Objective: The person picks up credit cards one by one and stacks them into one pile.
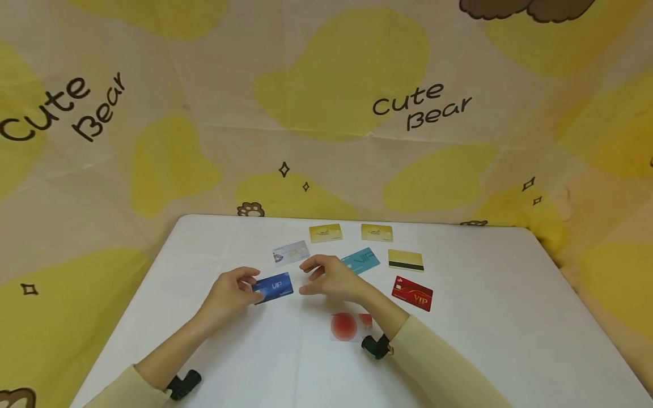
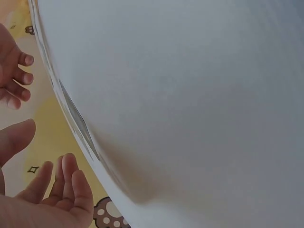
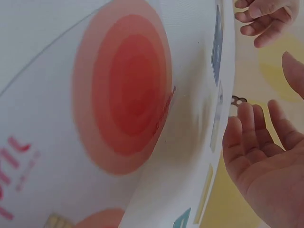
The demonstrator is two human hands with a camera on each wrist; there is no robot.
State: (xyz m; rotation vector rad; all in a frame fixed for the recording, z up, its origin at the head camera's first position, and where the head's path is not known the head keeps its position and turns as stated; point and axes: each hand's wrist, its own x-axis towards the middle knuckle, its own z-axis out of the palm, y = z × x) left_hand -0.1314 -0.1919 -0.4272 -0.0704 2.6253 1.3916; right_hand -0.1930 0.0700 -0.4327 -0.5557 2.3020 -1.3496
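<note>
My left hand [image 1: 232, 292] is over the left end of a blue VIP card [image 1: 275, 287], with the thumb overlapping it in the head view. In the left wrist view this hand [image 2: 52, 190] has its thumb and fingers spread apart, nothing between them. My right hand [image 1: 331, 277] hovers just right of the blue card, thumb and fingers parted and holding nothing. It partly covers a teal VIP card [image 1: 364, 259]. From the right wrist, the right hand [image 3: 266, 156] shows loosely bent fingers, and the blue card [image 3: 217, 47] lies flat on the table.
Around the hands on the white table [image 1: 484, 340] lie a silver card [image 1: 291, 253], gold cards [image 1: 326, 233] [image 1: 377, 232], a gold card with a dark stripe [image 1: 406, 260], a red VIP card [image 1: 412, 293] and a pale card with red circles [image 1: 344, 327]. A patterned cloth [image 1: 326, 113] hangs behind.
</note>
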